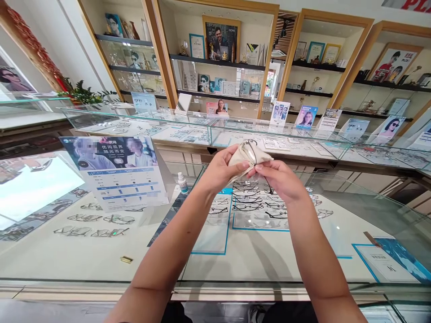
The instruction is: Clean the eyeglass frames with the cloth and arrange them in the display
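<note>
Above the glass counter, my two hands meet around a pair of dark-rimmed eyeglasses (pixel 255 152) and a cream cloth (pixel 235 165). My left hand (pixel 220 170) is closed on the cloth, which is bunched around a lens, its thumb pressed over the front. With fingertips pinched at the middle of the frame, my right hand (pixel 283 178) grips the eyeglasses. A dark thin temple arm (pixel 270 186) hangs below the right fingers. Part of the frame is hidden by the cloth and fingers.
Several eyeglasses (pixel 247 206) lie in rows inside the glass counter (pixel 249 264). A large printed sign (pixel 124 188) stands on the left, beside a small white spray bottle (pixel 182 183). A small brass-coloured piece (pixel 126 259) lies near the front. Another glass display case (pixel 161 130) runs behind.
</note>
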`<state>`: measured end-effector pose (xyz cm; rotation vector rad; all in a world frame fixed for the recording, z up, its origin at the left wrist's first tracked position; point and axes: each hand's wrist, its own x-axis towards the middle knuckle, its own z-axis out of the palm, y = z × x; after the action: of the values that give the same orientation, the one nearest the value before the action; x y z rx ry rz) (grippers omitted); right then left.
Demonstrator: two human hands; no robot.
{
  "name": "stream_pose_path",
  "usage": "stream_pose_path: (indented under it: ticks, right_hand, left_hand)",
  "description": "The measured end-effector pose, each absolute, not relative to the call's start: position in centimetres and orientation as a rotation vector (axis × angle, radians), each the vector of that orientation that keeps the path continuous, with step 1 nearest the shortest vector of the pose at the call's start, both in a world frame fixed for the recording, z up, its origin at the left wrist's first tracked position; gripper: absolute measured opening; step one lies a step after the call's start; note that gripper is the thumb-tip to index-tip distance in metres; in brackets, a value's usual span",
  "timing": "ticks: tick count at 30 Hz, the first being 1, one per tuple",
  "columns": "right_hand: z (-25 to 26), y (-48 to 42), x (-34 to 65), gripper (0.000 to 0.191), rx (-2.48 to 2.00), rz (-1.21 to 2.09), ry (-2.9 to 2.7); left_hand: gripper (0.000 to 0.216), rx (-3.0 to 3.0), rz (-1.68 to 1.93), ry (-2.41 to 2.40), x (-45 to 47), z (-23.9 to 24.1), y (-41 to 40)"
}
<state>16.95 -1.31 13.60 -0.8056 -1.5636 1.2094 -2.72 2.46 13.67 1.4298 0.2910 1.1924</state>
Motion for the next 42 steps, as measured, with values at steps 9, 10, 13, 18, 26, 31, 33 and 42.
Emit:
stream_pose_path:
  ticks: [9, 10, 13, 18, 26, 31, 33, 42]
  right_hand:
    - [13.3, -1.3, 16.3, 0.025, -0.81, 1.128, -1.61]
    - [13.4, -1.3, 16.7, 0.027, -0.805, 1.135, -1.602]
    - [13.6, -1.0, 17.2, 0.03, -0.8, 1.162, -1.58]
    - [12.8, -1.1, 15.8, 0.026, -0.814, 1.15, -1.633]
    - [13.3, -1.1, 16.7, 0.029, -0.804, 1.11, -1.576]
    - [12.9, -0.7, 16.0, 0.032, -0.814, 1.091, -1.597]
    - [12.6, -0.5, 15.4, 0.031, -0.827, 1.098, -1.604]
    - [12.5, 0.6, 16.7, 0.029, -0.825, 1.152, -1.54]
  left_hand:
    - [0.054, 1.381, 1.314, 0.358, -2.5, 13.2, 3.0]
    - [0.053, 1.4, 1.237, 0.336, -2.9, 13.4, 3.1]
    - [0.055, 1.434, 1.14, 0.277, -2.8, 13.5, 3.1]
    - [0.052, 1.334, 1.469, 0.363, -0.5, 12.3, 2.7]
    - [0.057, 1.381, 1.171, 0.283, -2.5, 13.1, 3.6]
    - [0.05, 1.315, 1.432, 0.287, -0.8, 12.1, 3.2]
    - [0.049, 1.272, 1.54, 0.34, -0.1, 11.8, 3.1]
    - [0.054, 1.106, 1.38, 0.391, -0.7, 12.0, 5.0]
